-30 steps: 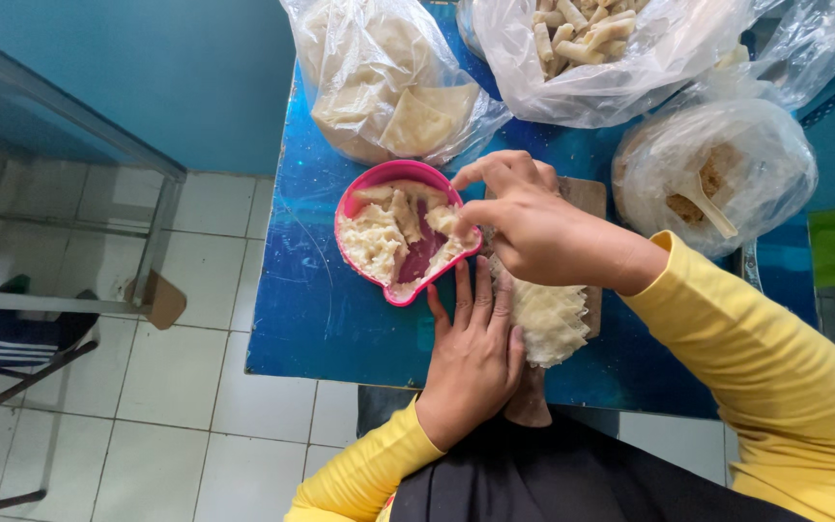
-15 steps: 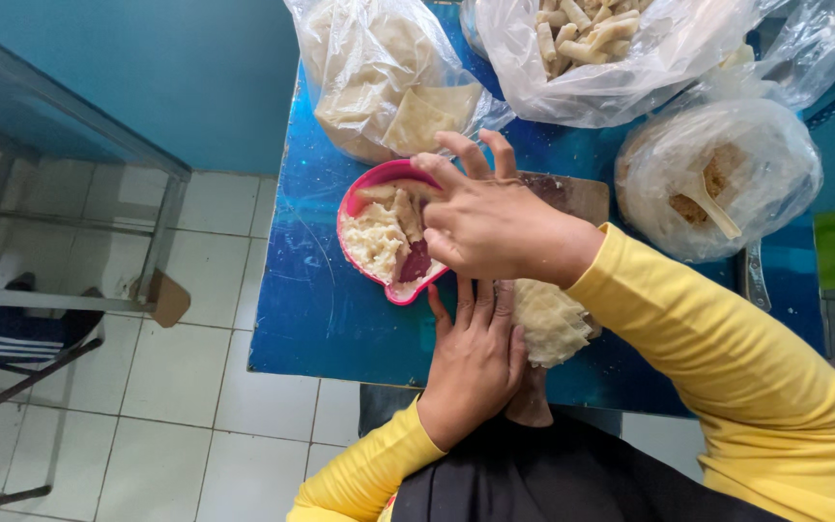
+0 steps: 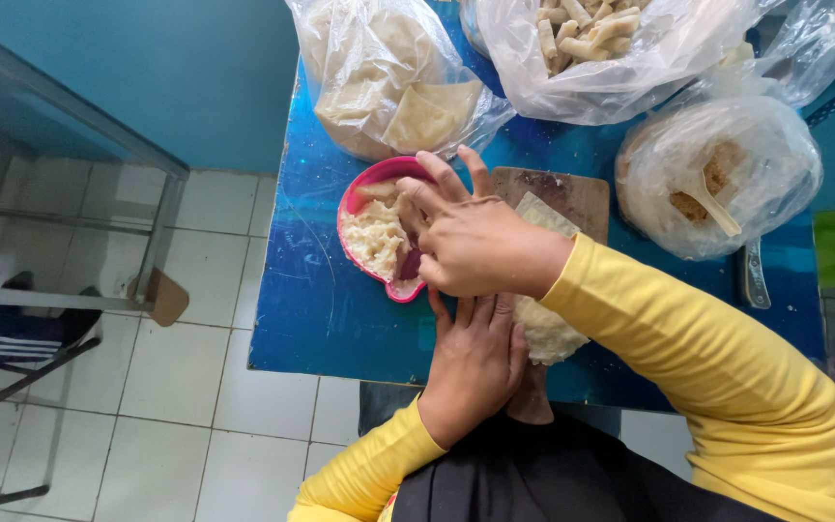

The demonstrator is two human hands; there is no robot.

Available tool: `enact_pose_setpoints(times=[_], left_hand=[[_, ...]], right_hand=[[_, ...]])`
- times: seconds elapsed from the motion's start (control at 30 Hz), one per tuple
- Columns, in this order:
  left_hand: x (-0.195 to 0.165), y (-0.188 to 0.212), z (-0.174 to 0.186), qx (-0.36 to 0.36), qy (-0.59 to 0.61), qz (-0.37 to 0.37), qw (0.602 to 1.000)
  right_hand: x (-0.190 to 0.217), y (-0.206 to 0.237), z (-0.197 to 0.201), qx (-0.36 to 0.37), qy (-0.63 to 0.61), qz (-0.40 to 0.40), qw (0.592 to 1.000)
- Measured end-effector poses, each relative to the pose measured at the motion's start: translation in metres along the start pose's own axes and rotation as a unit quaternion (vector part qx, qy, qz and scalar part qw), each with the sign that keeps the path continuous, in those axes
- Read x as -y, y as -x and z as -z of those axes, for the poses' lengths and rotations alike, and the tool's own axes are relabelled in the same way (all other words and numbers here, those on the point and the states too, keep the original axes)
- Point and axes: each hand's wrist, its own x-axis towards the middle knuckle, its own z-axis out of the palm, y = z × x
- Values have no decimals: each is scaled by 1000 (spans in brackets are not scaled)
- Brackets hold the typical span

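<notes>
Nearest of all, the left hand (image 3: 475, 372) lies flat on the near edge of the blue table (image 3: 331, 309), fingers together and stretched forward, pressing on the near end of a pale wrapper (image 3: 545, 331) that lies over a wooden board (image 3: 572, 193); it grips nothing. Just beyond it the right hand (image 3: 475, 242) reaches across into a pink bowl (image 3: 369, 188) of white crumbly filling (image 3: 374, 237), thumb and forefinger pinched toward a lump of it while the other fingers splay upward; whether any filling is actually caught in the pinch cannot be told, since the hand covers that spot. The bowl sits close to the left side of the table, so a pull toward that side could tip it or push it off onto the tiled floor (image 3: 195, 367). A loose pinch could likely drop crumbs on the table between bowl and wrapper. The yellow sleeve (image 3: 688, 348) crosses low over the wrapper and might drag or crease it if the left hand lifts. Farther back stand a bag of flat sheets (image 3: 388, 87), a bag of rolled pieces (image 3: 611, 48) and a bag with a spoon (image 3: 717, 174), crowded near the board, so a wide elbow swing could knock them.
</notes>
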Motion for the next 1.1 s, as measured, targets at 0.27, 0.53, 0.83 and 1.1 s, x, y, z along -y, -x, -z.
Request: enact_pose_setpoints(times=[0.27, 0.53, 0.83, 1.1], left_hand=[[-1, -2, 1, 18, 10, 5, 1000], [-2, -3, 5, -4, -6, -17, 1000], [0, -1, 1, 52, -17, 12, 998], [0, 1, -2, 16, -35, 6, 999]], right_hand=[[1, 4, -10, -142, 114, 43, 982], [7, -15, -20, -39, 76, 33, 996], [9, -20, -7, -6, 129, 40, 991], [-10, -3, 22, -26, -85, 3, 996]])
